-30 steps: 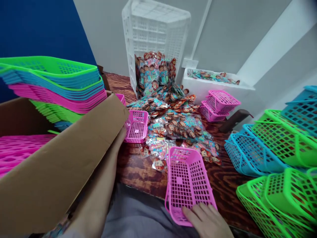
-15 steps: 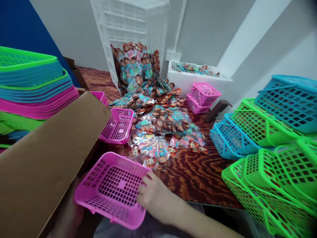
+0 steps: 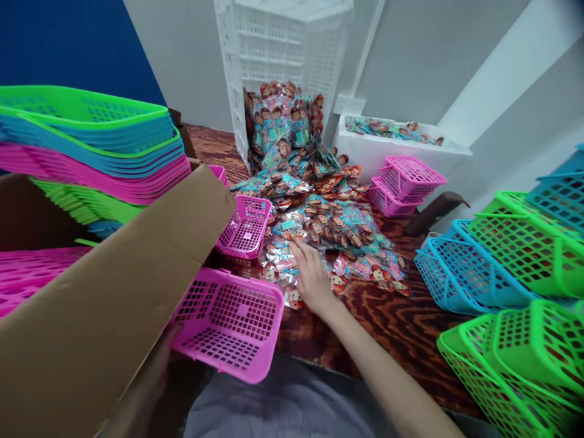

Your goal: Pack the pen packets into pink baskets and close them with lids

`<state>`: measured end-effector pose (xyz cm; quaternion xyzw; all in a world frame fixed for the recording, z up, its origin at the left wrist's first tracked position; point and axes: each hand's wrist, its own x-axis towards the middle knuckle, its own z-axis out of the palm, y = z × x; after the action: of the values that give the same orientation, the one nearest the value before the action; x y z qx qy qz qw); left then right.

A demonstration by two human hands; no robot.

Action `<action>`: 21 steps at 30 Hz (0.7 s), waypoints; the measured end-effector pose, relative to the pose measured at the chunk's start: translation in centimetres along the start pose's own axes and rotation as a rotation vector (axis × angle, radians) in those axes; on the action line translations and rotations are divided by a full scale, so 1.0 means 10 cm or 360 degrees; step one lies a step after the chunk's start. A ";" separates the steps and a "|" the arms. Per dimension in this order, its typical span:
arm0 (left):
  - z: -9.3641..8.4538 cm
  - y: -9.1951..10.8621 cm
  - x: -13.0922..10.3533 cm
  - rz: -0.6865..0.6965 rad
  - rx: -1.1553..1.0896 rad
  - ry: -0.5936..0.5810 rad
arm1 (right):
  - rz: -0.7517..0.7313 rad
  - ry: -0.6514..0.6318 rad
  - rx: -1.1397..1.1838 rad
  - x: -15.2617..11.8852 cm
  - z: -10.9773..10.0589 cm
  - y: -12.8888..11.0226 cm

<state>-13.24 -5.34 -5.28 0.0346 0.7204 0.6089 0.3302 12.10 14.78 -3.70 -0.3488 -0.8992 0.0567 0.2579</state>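
A pink mesh basket [image 3: 244,310] is tilted over the front edge of the table, its open side toward me. My left hand [image 3: 166,350], blurred and partly behind the cardboard flap, grips its left end. My right hand [image 3: 312,277] reaches onto the heap of clear packets with printed cartoon figures [image 3: 328,222]; its fingers touch the nearest packets, and whether they pinch one is hidden. Another pink basket [image 3: 246,228] stands just beyond the held one, left of the heap.
A cardboard box flap [image 3: 123,292] and stacked coloured baskets [image 3: 137,146] fill the left. A white crate [image 3: 274,45] and white foam box [image 3: 401,155] stand behind. Closed pink baskets [image 3: 410,176], a dark object [image 3: 433,213], blue baskets [image 3: 474,267] and green baskets [image 3: 515,353] sit right.
My right hand has let go of the pink basket and moved forward onto the packets. The basket has tipped toward me in my left hand. The view has shifted left.
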 end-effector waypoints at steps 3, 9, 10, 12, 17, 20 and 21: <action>0.04 -0.08 -0.03 -0.0216 -0.0130 0.0031 | -0.0064 -0.0487 -0.0045 0.27 0.15 0.30; 0.02 -0.27 -0.04 0.0003 -0.0369 -0.0178 | -0.0088 -0.0612 -0.0252 0.16 0.33 0.44; 0.03 -0.27 -0.05 0.0022 -0.0411 -0.0201 | -0.0009 -0.0572 -0.0287 0.04 0.31 0.43; 0.09 -0.22 -0.09 0.0014 -0.0509 -0.0227 | 0.0215 -0.0475 -0.0375 -0.23 0.24 0.40; 0.36 -0.01 -0.32 -0.0099 -0.0827 -0.0174 | 0.0740 -0.0380 -0.0492 -0.73 -0.06 0.50; 0.45 -0.09 -0.59 -0.0101 -0.0852 -0.0118 | 0.0888 -0.0487 -0.0242 -0.81 -0.27 0.71; 0.45 -0.18 -0.70 -0.0115 -0.0782 -0.0161 | 0.0923 -0.0503 -0.0159 -0.81 -0.33 0.80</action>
<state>-4.80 -5.09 -4.04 -0.0420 0.5341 0.7510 0.3859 23.61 15.17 -6.55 -0.5894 -0.7930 0.1368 0.0710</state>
